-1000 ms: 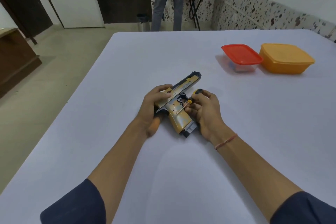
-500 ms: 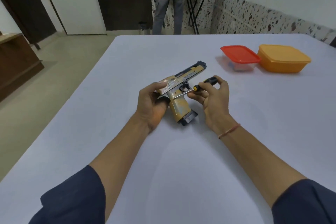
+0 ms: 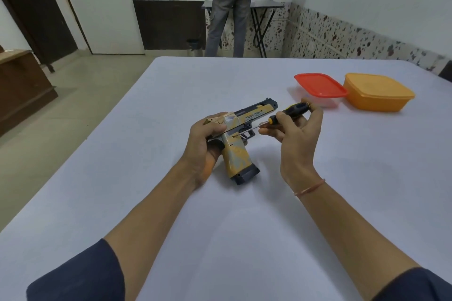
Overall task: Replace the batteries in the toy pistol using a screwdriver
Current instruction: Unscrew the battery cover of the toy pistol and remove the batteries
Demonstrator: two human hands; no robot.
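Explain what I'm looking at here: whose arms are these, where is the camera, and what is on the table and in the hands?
No machine here: a person works with bare hands, filmed by a camera on their head looking down. The left hand grips the rear of a yellow toy pistol. The right hand holds a black-handled screwdriver, its tip at the pistol's side above the grip. On the table sit a red-lidded container and an orange container. A bystander stands at the back.

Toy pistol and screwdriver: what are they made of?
The toy pistol looks like plastic: a matte yellow shell with a printed pattern and dark blue ends. The screwdriver has a thin, shiny shaft, probably metal. Its black-and-orange handle looks like plastic or rubber, hard to tell which.
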